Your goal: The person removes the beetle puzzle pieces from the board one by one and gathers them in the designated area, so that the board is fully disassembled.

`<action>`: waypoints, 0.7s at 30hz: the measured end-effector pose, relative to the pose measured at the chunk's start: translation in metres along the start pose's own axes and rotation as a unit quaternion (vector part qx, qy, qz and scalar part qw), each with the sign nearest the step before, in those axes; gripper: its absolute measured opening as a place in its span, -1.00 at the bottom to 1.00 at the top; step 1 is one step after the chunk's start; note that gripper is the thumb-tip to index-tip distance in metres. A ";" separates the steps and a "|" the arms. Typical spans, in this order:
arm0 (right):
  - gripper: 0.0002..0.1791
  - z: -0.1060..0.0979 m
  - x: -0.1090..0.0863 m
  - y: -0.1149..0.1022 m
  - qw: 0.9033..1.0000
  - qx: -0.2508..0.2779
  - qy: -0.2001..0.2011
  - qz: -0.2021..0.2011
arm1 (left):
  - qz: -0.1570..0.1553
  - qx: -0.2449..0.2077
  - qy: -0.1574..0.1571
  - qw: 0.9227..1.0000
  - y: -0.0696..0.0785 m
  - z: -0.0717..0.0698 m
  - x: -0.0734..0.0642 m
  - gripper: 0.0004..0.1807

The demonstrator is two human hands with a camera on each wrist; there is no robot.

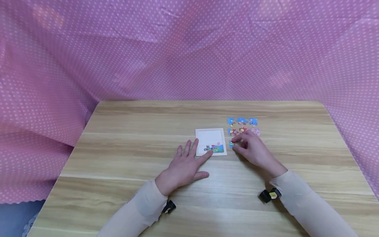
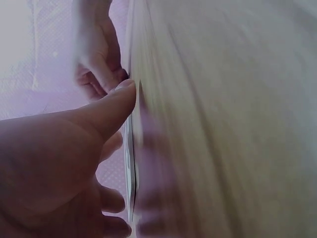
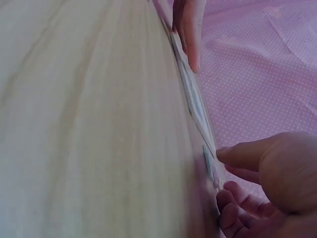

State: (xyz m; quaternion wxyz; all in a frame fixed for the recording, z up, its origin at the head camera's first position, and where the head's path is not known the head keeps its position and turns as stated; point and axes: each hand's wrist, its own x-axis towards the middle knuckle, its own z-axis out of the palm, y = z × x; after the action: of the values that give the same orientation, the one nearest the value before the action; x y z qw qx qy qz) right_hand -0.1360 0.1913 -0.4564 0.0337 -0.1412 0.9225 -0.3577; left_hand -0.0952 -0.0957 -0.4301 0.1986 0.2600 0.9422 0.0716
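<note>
A shallow white puzzle tray lies flat on the table, with a few joined puzzle pieces in its lower right part. My left hand rests with spread fingers on the tray's left and lower edges, its index fingertip on the joined pieces. Just right of the tray, my right hand pinches a blue-and-green puzzle piece between thumb and fingertips. In the right wrist view that puzzle piece shows low beside the tray's edge, at the thumb tip.
Beyond the right hand lie loose pieces in rows: blue ones at the back, red-and-yellow ones and a pink one nearer, partly covered by the fingers. A pink dotted curtain hangs behind the wooden table.
</note>
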 end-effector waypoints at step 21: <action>-0.77 0.009 0.025 -0.040 0.997 0.058 -0.048 -0.036 | -0.027 0.062 -0.008 0.998 0.026 0.001 0.017 -0.13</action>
State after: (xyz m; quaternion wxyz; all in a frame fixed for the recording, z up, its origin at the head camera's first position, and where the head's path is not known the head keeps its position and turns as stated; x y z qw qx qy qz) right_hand -0.1485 0.1498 -0.4354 0.0732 -0.1893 0.8918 -0.4044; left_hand -0.0960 -0.0648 -0.4310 0.1915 0.2466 0.9500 0.0057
